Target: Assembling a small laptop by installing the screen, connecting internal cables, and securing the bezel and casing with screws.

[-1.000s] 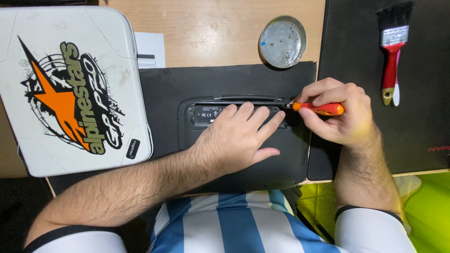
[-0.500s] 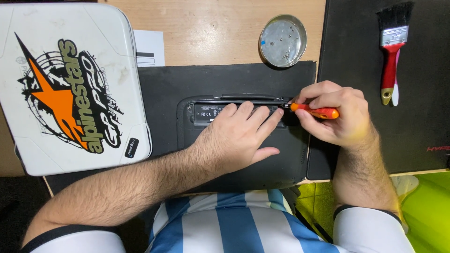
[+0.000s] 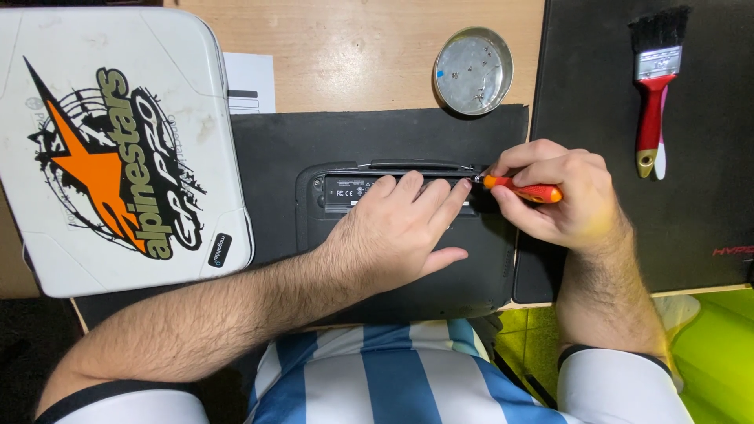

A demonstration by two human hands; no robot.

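Screwdriver (image 3: 525, 189), orange handle, centre-right of frame, lying near-horizontal, tip pointing left at the top-right corner of the recess in the black device (image 3: 393, 228).

Head view, now:
- Right hand (image 3: 561, 196) closed around screwdriver handle, fingers curled tight, thumb on the underside.
- Left hand (image 3: 400, 235) flat and spread on the device, fingers over the recess, gripping nothing, just pressing down.
- Device in centre of frame, lying on a black mat, underside up by the look of the label strip.

Versus the earlier frames:
- Practically no shift. Screwdriver tip at the same corner, left hand in the same spot. Right-hand grip slightly re-angled at most.
- Reads as steady turning on one screw, not a move to a new one. Screw itself too small to make out.

Around:
- White case (image 3: 118, 149) with orange star sticker, upper left, partly over the mat.
- Round metal tin (image 3: 473, 71) top centre on the wooden table (image 3: 353, 47), small bits inside.
- Red-handled paintbrush (image 3: 653, 86) upper right on a second dark mat (image 3: 613, 235).
- White paper (image 3: 250, 82) peeking out beside the case.

Obstructions: left fingers cover most of the recess; right knuckles hide the rear of the handle. Nothing else near the tip.
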